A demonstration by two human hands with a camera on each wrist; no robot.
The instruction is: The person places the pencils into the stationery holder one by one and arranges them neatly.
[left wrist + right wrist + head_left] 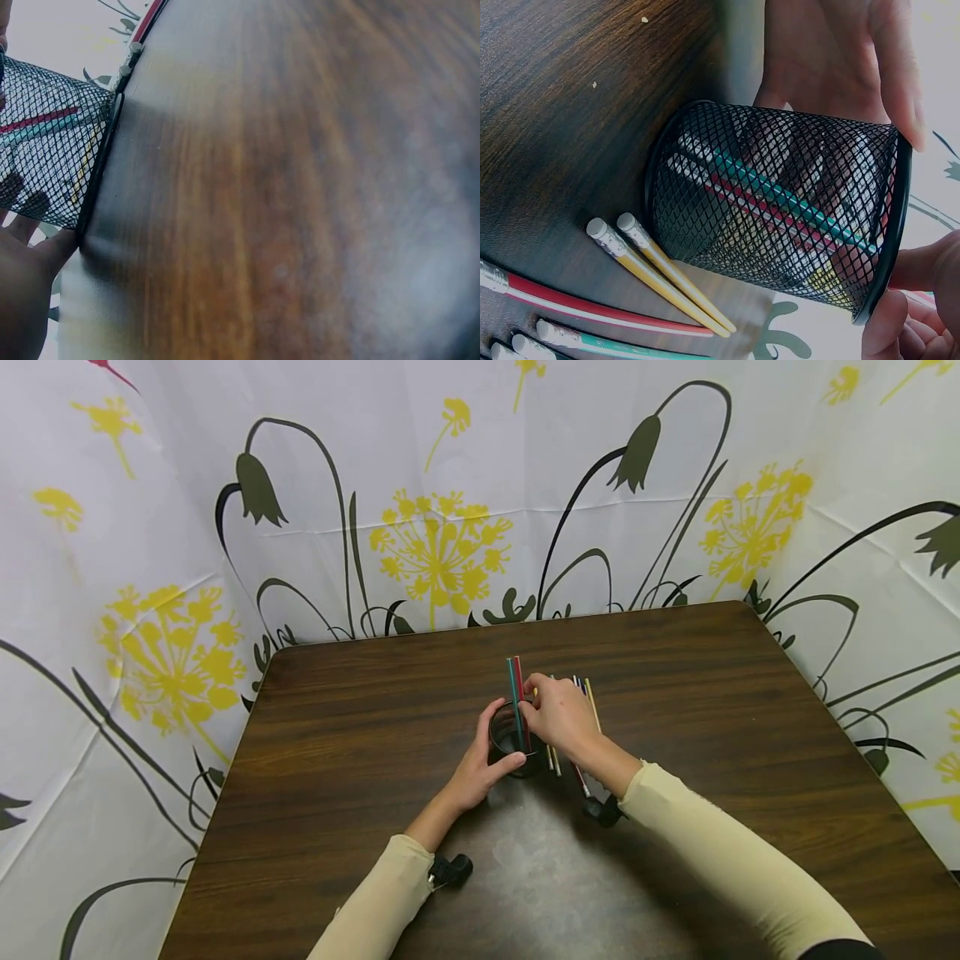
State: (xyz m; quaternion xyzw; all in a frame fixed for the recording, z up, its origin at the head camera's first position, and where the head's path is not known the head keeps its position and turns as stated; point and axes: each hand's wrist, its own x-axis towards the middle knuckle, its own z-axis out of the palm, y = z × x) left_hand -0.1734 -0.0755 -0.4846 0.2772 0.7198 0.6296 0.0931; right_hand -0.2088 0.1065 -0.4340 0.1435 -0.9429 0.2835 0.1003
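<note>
A black wire-mesh pencil cup (780,217) stands on the brown table. My left hand (476,768) grips its near left side, the thumb at the rim and the other fingers spread round the mesh. Inside the cup lean a teal pencil (513,681) and a red pencil (517,670); in the right wrist view their white eraser ends are down by the base. At the cup's right rim, my right hand (562,714) pinches the red pencil between thumb and fingers. The left wrist view shows the mesh cup (52,161) and part of the left hand.
Right of the cup, several pencils lie on the table (375,735): yellow pencils (656,277) closest to the base, then a red-and-white pencil (600,304) and a teal one (615,345). A flower-printed curtain (450,468) hangs behind the table.
</note>
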